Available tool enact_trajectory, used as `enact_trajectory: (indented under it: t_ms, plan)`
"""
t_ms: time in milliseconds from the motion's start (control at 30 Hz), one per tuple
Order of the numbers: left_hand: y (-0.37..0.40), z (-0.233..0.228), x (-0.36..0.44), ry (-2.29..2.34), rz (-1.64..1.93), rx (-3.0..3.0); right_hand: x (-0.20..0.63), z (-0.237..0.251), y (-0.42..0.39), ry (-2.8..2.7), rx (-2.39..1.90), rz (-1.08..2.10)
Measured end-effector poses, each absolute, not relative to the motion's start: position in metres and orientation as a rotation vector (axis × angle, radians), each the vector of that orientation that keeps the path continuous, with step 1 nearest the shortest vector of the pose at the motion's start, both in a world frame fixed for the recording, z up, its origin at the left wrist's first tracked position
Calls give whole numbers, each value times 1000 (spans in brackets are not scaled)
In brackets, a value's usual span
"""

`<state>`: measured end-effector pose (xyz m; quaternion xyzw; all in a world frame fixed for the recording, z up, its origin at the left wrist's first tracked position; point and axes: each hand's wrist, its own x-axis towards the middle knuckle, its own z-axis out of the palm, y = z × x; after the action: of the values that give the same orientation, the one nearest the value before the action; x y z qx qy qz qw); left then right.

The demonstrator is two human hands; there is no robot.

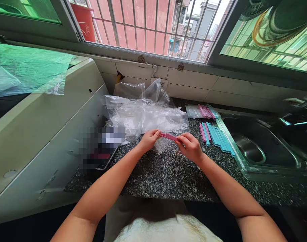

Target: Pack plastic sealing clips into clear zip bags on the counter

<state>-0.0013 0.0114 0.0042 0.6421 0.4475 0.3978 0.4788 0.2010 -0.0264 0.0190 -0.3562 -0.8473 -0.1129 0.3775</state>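
Note:
A pink bag-sealing clip point(169, 136) spans the gap between my two hands, above the speckled countertop. My left hand point(149, 140) pinches one end of it, and my right hand point(190, 146) grips the other end between thumb and fingers. Just beyond my hands lies a heap of clear plastic bags point(148, 116). To the right of my right hand, several blue clips point(220, 138) lie side by side, with pink clips point(202, 132) at their left. Farther back, more pink clips point(206, 111) rest on a clear plastic packet point(194, 112).
A metal sink point(264, 141) with a faucet point(295, 121) is at the right. On the left, a phone point(109, 156), partly blurred, lies beside a cream-coloured appliance point(55, 87) that rises above the counter point(166, 174). A wall socket point(162, 83) sits behind the bags.

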Motion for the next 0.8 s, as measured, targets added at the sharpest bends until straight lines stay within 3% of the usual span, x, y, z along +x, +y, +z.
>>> enact_trajectory:
  t_ms: [800]
  plan:
    - [11, 8, -3, 1110, 980, 1510, 203, 32, -32, -2050, -876, -299]
